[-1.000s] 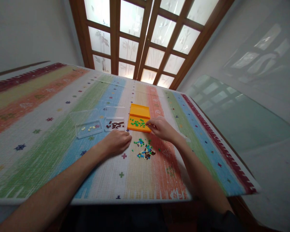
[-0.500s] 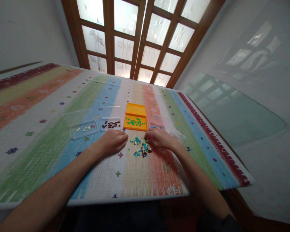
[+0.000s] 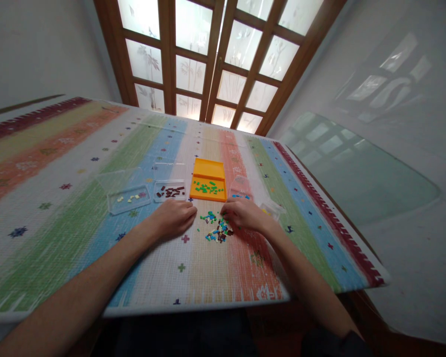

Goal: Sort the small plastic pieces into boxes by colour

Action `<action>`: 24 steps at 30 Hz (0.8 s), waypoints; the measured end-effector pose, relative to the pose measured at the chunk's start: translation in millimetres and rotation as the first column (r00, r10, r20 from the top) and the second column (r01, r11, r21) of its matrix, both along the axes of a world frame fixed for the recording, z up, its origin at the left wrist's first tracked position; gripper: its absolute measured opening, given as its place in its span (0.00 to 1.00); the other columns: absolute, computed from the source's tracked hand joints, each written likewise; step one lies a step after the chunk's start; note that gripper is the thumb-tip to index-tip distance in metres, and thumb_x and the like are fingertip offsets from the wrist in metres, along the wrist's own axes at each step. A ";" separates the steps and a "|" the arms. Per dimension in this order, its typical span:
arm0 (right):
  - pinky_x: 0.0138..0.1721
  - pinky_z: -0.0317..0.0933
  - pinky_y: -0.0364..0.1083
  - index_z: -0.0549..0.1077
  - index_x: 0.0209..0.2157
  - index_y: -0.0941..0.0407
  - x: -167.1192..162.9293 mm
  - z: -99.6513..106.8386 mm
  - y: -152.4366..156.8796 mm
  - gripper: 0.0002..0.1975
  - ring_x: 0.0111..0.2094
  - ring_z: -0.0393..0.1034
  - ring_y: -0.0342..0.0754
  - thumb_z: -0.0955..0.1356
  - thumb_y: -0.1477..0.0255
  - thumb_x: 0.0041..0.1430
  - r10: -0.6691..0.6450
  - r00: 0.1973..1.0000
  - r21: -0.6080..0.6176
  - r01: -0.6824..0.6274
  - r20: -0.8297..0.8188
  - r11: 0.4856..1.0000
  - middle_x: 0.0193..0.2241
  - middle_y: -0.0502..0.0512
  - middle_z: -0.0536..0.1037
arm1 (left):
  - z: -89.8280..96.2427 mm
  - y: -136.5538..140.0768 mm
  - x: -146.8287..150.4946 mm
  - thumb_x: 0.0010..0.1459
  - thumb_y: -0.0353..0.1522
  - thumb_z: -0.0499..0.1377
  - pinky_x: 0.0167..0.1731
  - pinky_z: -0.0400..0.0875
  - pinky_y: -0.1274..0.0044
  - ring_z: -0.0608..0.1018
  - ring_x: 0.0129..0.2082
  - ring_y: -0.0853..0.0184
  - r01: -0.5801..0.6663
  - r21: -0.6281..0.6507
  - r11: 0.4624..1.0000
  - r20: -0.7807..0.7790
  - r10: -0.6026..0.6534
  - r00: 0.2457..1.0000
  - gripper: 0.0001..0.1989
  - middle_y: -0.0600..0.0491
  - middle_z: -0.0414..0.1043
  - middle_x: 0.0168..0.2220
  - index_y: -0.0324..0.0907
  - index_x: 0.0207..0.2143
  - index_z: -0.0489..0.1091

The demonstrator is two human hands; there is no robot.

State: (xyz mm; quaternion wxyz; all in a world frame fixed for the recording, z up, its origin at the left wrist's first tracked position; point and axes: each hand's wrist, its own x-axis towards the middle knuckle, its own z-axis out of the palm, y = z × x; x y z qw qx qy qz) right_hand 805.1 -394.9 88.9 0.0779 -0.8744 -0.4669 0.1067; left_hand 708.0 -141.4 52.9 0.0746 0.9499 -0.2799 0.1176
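Observation:
A mixed pile of small building bricks (image 3: 220,232) in green, blue, brown and cream lies between my hands. My right hand (image 3: 243,213) is at the pile's upper right edge, fingertips pinched down at the bricks; what they hold, if anything, is too small to make out. Left of the pile, my left hand (image 3: 176,215) rests on the cloth with its fingers curled closed, their inside hidden. Just beyond the hands, an open orange box (image 3: 208,197) holds green bricks. Brown bricks (image 3: 171,191) lie in a clear box behind my left hand.
At the left stands a clear box (image 3: 113,210) with a few cream pieces. Blue bricks (image 3: 241,197) lie in a clear box behind my right hand. Another clear container (image 3: 277,208) with something yellow is to its right. A striped cloth (image 3: 148,277) covers the table.
My right hand has shifted very slightly left and down at the pile's edge, uncovering a little more of the clear containers behind it. My left hand stays put.

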 end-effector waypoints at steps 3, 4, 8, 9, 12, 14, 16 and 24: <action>0.40 0.59 0.44 0.81 0.39 0.57 0.6 -2.1 1.7 0.08 0.41 0.74 0.49 0.70 0.81 0.62 -0.024 1.000 -0.026 0.024 0.009 0.999 0.41 0.58 0.82 | 0.4 0.0 0.1 0.66 0.28 0.51 0.27 0.61 0.74 0.72 0.26 0.67 -0.001 -0.005 1.000 -0.009 0.001 1.000 0.13 0.50 0.74 0.28 0.41 0.29 0.70; 0.40 0.60 0.44 0.81 0.38 0.57 0.9 -2.8 1.9 0.07 0.41 0.74 0.49 0.70 0.81 0.61 -0.028 1.000 -0.033 0.028 0.009 0.999 0.41 0.58 0.82 | 0.5 0.1 0.1 0.66 0.28 0.51 0.27 0.61 0.74 0.72 0.26 0.67 -0.001 -0.003 1.000 -0.009 0.001 1.000 0.13 0.50 0.74 0.28 0.41 0.29 0.70; 0.39 0.59 0.45 0.79 0.38 0.57 0.5 -5.3 1.7 0.07 0.42 0.73 0.50 0.69 0.80 0.62 -0.022 0.999 -0.045 0.024 0.033 0.999 0.42 0.59 0.81 | -0.3 0.6 0.5 0.66 0.28 0.50 0.27 0.62 0.73 0.71 0.25 0.66 0.005 0.000 1.000 0.003 -0.005 1.000 0.13 0.50 0.73 0.27 0.41 0.29 0.70; 0.39 0.59 0.45 0.78 0.39 0.57 -0.6 -5.5 1.8 0.07 0.42 0.73 0.50 0.69 0.79 0.63 -0.019 0.999 -0.053 0.022 0.051 0.998 0.42 0.59 0.81 | -0.6 0.5 0.5 0.66 0.28 0.50 0.27 0.62 0.73 0.71 0.25 0.66 0.006 -0.004 1.000 0.007 -0.006 1.000 0.13 0.50 0.73 0.27 0.41 0.29 0.70; 0.36 0.58 0.45 0.77 0.42 0.57 -6.6 -4.0 4.1 0.07 0.41 0.73 0.51 0.69 0.77 0.63 -0.019 0.993 -0.120 0.033 0.118 0.992 0.44 0.60 0.80 | -1.1 -0.6 0.1 0.66 0.28 0.49 0.27 0.63 0.73 0.71 0.25 0.66 0.006 -0.015 1.000 0.027 -0.005 1.000 0.14 0.51 0.72 0.27 0.41 0.29 0.70; 0.35 0.58 0.46 0.76 0.44 0.58 -11.9 -1.8 7.1 0.08 0.41 0.73 0.52 0.69 0.77 0.62 -0.024 0.987 -0.180 0.053 0.160 0.982 0.45 0.62 0.79 | -1.1 -1.9 -0.2 0.67 0.29 0.50 0.27 0.63 0.73 0.71 0.25 0.67 0.003 -0.017 1.000 0.040 -0.002 0.999 0.14 0.51 0.72 0.27 0.41 0.30 0.70; 0.35 0.58 0.46 0.75 0.45 0.59 -16.7 -0.1 10.2 0.10 0.42 0.73 0.53 0.68 0.78 0.61 -0.028 0.981 -0.224 0.071 0.191 0.972 0.45 0.63 0.79 | -0.9 -3.2 -0.5 0.68 0.29 0.50 0.26 0.62 0.74 0.70 0.25 0.67 0.000 -0.014 1.000 0.051 0.001 0.999 0.14 0.51 0.71 0.27 0.41 0.30 0.70; 0.37 0.61 0.48 0.73 0.46 0.60 -23.0 -6.8 12.0 0.11 0.44 0.74 0.57 0.66 0.81 0.62 -0.031 0.968 -0.256 0.096 0.249 0.962 0.45 0.67 0.78 | 0.4 -8.0 -2.3 0.71 0.31 0.49 0.29 0.64 0.74 0.71 0.28 0.67 0.044 -0.046 0.998 0.055 -0.042 0.998 0.15 0.52 0.71 0.29 0.41 0.33 0.71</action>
